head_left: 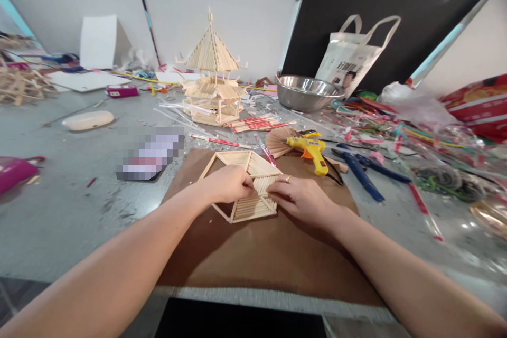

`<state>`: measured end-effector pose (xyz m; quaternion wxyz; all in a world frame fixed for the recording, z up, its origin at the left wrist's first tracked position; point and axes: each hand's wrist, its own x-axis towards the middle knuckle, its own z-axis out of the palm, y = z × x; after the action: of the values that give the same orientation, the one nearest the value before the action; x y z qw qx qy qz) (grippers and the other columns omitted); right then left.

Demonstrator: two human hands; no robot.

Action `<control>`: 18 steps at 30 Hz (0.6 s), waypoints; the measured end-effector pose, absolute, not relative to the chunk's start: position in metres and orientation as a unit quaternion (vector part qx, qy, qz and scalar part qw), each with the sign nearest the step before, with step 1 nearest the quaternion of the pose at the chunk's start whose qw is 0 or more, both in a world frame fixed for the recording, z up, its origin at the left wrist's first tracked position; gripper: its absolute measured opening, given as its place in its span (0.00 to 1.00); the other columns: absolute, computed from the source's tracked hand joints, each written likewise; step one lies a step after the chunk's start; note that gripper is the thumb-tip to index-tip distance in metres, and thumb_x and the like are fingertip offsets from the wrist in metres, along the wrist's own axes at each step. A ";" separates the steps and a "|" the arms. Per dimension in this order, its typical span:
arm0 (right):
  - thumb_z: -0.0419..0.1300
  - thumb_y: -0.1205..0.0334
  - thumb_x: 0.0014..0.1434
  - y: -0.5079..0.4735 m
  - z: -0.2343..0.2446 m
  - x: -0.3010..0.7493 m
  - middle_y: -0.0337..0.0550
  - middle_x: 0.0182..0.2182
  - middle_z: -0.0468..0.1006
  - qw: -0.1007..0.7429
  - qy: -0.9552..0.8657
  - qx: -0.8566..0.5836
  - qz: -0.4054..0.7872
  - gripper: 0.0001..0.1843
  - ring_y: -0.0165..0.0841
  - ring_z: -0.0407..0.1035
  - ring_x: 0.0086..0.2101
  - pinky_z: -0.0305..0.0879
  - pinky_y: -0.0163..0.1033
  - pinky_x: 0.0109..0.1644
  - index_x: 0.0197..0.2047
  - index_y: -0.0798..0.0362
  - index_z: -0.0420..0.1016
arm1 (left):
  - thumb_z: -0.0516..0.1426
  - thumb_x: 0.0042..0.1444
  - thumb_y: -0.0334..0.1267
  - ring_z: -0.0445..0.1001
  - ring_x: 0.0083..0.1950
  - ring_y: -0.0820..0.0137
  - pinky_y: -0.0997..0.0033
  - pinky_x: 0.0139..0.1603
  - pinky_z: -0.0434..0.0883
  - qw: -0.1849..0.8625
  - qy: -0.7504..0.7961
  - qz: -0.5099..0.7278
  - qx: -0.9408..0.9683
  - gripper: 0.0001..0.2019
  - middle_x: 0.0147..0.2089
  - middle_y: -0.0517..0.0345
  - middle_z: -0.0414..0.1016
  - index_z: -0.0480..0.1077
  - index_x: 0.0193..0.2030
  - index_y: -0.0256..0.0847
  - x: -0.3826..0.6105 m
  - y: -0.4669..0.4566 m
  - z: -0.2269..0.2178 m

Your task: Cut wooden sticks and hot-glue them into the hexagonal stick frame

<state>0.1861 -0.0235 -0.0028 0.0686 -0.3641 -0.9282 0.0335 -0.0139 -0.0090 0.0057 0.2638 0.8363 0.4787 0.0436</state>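
Note:
A flat hexagonal frame of thin wooden sticks [241, 161], partly filled with rows of sticks, lies on a brown cardboard sheet [253, 253]. My left hand [227, 184] rests on the middle of the frame, fingers curled and pinched at a stick near its centre. My right hand [301, 198], a ring on one finger, presses on the frame's right side with fingertips closed against the sticks. A yellow glue gun [311, 149] lies just beyond my right hand.
A stick-built pagoda model [212, 79] stands behind the frame. A steel bowl [307, 92], a white tote bag [356, 55], blue pliers [362, 169], stick bundles [257, 124] and coloured wrappers [396, 129] crowd the right. A white oval case [87, 120] and pink box [122, 91] lie left.

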 end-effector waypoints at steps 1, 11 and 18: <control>0.46 0.61 0.57 -0.023 -0.003 0.186 0.44 0.36 0.73 0.069 -0.928 -0.364 0.033 0.13 0.30 0.66 0.37 0.58 0.33 0.37 0.40 0.51 0.70 | 0.51 0.45 0.40 0.67 0.26 0.73 0.77 0.25 0.56 0.263 0.478 0.044 0.837 0.13 0.26 0.59 0.75 0.75 0.33 0.42 -0.014 -0.009 0.005; 0.45 0.61 0.58 -0.024 -0.004 0.188 0.44 0.34 0.73 0.085 -0.934 -0.346 0.006 0.13 0.30 0.66 0.35 0.58 0.33 0.35 0.38 0.52 0.70 | 0.51 0.46 0.40 0.68 0.28 0.71 0.76 0.27 0.58 0.252 0.475 0.058 0.841 0.13 0.29 0.57 0.76 0.75 0.32 0.43 -0.015 -0.009 0.002; 0.45 0.63 0.58 -0.023 -0.006 0.192 0.46 0.36 0.73 0.164 -0.930 -0.324 -0.056 0.13 0.31 0.66 0.37 0.59 0.34 0.38 0.40 0.54 0.70 | 0.52 0.47 0.42 0.69 0.33 0.71 0.75 0.32 0.59 0.216 0.449 0.116 0.859 0.11 0.32 0.57 0.75 0.73 0.29 0.41 -0.014 -0.010 0.009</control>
<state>0.1915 -0.0233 -0.0058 0.1640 -0.3240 -0.9301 -0.0555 -0.0142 -0.0098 0.0091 0.2163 0.8591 0.4492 0.1156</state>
